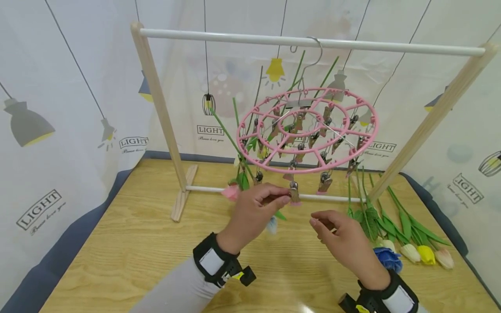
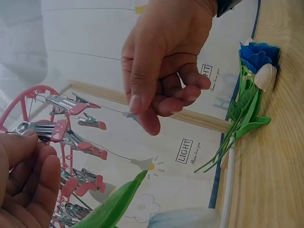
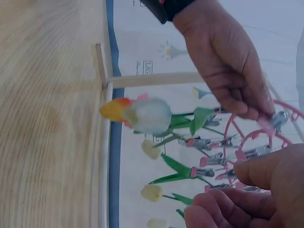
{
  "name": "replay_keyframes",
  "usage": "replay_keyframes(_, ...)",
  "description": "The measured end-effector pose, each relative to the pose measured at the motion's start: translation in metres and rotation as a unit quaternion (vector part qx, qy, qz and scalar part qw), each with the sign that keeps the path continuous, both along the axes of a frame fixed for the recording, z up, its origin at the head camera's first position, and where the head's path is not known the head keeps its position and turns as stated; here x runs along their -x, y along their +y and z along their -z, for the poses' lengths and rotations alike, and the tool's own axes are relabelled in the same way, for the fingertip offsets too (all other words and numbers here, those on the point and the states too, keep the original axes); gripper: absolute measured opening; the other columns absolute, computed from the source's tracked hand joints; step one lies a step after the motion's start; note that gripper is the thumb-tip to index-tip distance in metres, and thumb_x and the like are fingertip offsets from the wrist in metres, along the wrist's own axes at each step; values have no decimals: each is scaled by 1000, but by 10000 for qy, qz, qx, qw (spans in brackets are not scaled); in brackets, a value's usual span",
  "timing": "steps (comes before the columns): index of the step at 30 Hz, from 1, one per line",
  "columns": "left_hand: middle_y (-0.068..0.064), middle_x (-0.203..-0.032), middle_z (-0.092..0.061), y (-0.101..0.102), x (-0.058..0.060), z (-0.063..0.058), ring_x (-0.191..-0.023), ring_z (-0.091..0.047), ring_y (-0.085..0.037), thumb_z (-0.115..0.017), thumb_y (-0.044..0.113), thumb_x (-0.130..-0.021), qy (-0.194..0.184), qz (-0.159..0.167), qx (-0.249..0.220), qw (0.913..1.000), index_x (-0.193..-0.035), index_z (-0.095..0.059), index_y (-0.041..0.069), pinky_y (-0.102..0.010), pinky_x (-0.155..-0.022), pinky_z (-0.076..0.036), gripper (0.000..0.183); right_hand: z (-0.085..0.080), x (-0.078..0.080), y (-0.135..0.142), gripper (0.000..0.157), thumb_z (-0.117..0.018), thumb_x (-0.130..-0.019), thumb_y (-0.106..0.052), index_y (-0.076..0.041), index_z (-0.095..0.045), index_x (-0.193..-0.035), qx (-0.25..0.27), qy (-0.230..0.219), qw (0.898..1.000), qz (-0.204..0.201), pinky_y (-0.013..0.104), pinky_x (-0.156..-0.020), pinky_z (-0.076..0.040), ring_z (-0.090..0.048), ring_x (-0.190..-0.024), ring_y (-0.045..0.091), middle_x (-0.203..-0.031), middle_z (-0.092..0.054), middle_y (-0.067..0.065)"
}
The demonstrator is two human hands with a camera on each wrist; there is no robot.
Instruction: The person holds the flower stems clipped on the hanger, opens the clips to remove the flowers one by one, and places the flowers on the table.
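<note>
A pink round drying rack (image 1: 250,161) with metal clips hangs by its hook from a white rail. At its front edge my left hand (image 1: 248,213) pinches a metal clip with pink tips (image 1: 294,194) between thumb and fingers; the left wrist view shows this clip (image 2: 43,129) close up. My right hand (image 1: 346,245) hovers to the right and lower, fingers loosely bent, holding nothing. Artificial tulips hang head down among the clips: a pink one (image 1: 231,192), a pale blue one (image 1: 272,225), and, in the right wrist view, an orange one (image 3: 113,110) and cream ones (image 3: 152,193).
Wooden posts (image 1: 162,108) carry the white rail (image 1: 235,38) above the table (image 1: 129,243). On the right of the table lie loose flowers: a blue rose (image 1: 388,259), a yellow tulip (image 1: 426,255) and several pale tulips, their green stems pointing toward the stand. A printed cloth (image 1: 78,65) hangs behind.
</note>
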State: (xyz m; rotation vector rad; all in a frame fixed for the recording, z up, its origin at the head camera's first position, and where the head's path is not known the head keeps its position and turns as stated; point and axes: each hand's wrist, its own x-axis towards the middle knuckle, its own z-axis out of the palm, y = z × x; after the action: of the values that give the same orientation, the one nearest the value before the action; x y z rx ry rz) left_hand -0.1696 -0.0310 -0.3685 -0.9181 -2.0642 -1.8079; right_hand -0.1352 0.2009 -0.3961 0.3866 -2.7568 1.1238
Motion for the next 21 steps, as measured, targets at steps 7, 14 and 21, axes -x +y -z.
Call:
replay_keyframes(7, -2, -84, -68, -5, 4, 8, -70, -60, -12, -60, 27, -91, 548, -676, -218, 9960, -102, -69, 14, -28, -56, -51, 20, -3, -5, -8, 33, -51, -92, -48, -24, -62, -112, 91, 11, 9999, -58, 29, -56, -53, -58, -64, 6, -85, -66, -8)
replay_keyframes(14, -14, -92, -57, -21, 9, 27, -74, -53, -22, -54, 17, -94, 58, -1625, -1975, 9667, -113, -56, 4, -24, -61, -48, 23, -2, -6, -9, 33, -51, -92, -48, -24, -63, -112, 271, -64, 9994, -197, 28, -59, -54, -59, -67, 4, -86, -67, -7)
replay_keyframes(21, -14, -133, -47, -17, 14, 52, -120, -46, -20, -60, 20, -91, -1807, -375, -2159, 9588, -136, -39, 10, -27, -101, -42, 51, -2, -6, -7, 30, -50, -92, -48, -28, -62, -111, 255, -95, 9991, -319, 30, -58, -53, -58, -65, 7, -86, -66, -10)
